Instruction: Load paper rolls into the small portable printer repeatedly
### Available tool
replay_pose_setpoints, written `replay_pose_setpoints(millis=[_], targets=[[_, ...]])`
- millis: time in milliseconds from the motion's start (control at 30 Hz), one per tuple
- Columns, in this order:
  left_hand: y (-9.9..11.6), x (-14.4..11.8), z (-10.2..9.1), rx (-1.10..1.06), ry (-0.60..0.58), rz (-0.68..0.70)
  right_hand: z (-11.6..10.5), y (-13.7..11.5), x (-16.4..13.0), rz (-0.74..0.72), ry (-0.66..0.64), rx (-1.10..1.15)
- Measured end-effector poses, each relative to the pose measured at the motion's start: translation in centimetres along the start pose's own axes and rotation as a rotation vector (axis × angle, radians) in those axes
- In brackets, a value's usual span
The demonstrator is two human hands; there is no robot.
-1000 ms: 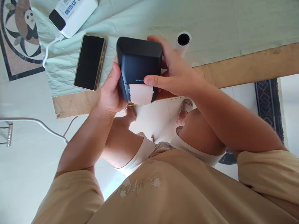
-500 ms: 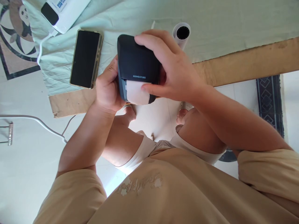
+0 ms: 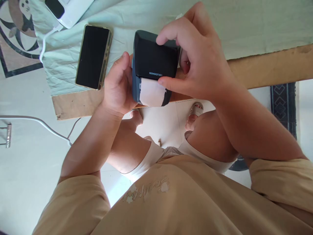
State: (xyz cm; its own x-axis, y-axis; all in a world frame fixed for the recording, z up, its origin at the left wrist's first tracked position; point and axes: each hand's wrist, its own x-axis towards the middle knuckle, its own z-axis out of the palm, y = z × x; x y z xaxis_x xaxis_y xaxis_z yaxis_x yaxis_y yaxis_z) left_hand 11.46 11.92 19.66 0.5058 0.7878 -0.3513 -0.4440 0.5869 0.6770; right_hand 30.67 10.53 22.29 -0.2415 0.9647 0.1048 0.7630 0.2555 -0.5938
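Note:
A small dark navy label printer [image 3: 154, 58] is held over the table's front edge. A strip of white paper [image 3: 151, 94] sticks out of its slot toward me. My left hand [image 3: 118, 88] grips the printer's left side. My right hand [image 3: 198, 62] lies over its right side and top, with the thumb pressing just at the paper slot and the fingers curled over the far corner. The paper roll seen earlier is hidden behind my right hand.
A black smartphone [image 3: 93, 57] lies face up on the pale green cloth [image 3: 244, 26], left of the printer. A white power bank [image 3: 66, 8] with a white cable [image 3: 36, 122] sits at the far left. The wooden table edge [image 3: 269, 67] runs across.
My right hand has lifted and shifted further over the printer's top right corner, covering the paper roll. The printer has moved slightly right and away.

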Motion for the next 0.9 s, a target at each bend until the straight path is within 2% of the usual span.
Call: replay_pose_setpoints(millis=[133,233,300,400,500,567,767,900], targets=[[-0.2,0.0,-0.2,-0.008,0.032,0.036,-0.3,-0.6,-0.1,-0.026,0.053,-0.132],[-0.4,0.2,-0.4,0.039,0.034,0.048,-0.6,-0.6,-0.1,-0.027,0.139,-0.158],[-0.4,0.3,-0.5,0.061,0.059,0.079,-1.0,-0.5,-0.1,-0.019,0.219,-0.093],[-0.5,0.3,-0.6,0.072,0.128,0.089,-1.4,-0.3,-0.1,0.016,0.306,0.127],[-0.4,0.2,-0.7,0.094,0.127,0.062,-1.5,-0.2,0.0,0.014,0.356,0.301],[-0.5,0.1,-0.8,0.125,0.125,0.089,-1.3,-0.2,0.0,-0.007,0.322,0.257],[-0.6,0.1,-1.0,0.183,0.075,0.074,0.0,-0.9,0.3,0.038,-0.043,-0.105],[-0.4,0.1,-0.9,0.177,0.083,0.1,0.2,-0.9,0.4,0.05,-0.146,-0.183]])
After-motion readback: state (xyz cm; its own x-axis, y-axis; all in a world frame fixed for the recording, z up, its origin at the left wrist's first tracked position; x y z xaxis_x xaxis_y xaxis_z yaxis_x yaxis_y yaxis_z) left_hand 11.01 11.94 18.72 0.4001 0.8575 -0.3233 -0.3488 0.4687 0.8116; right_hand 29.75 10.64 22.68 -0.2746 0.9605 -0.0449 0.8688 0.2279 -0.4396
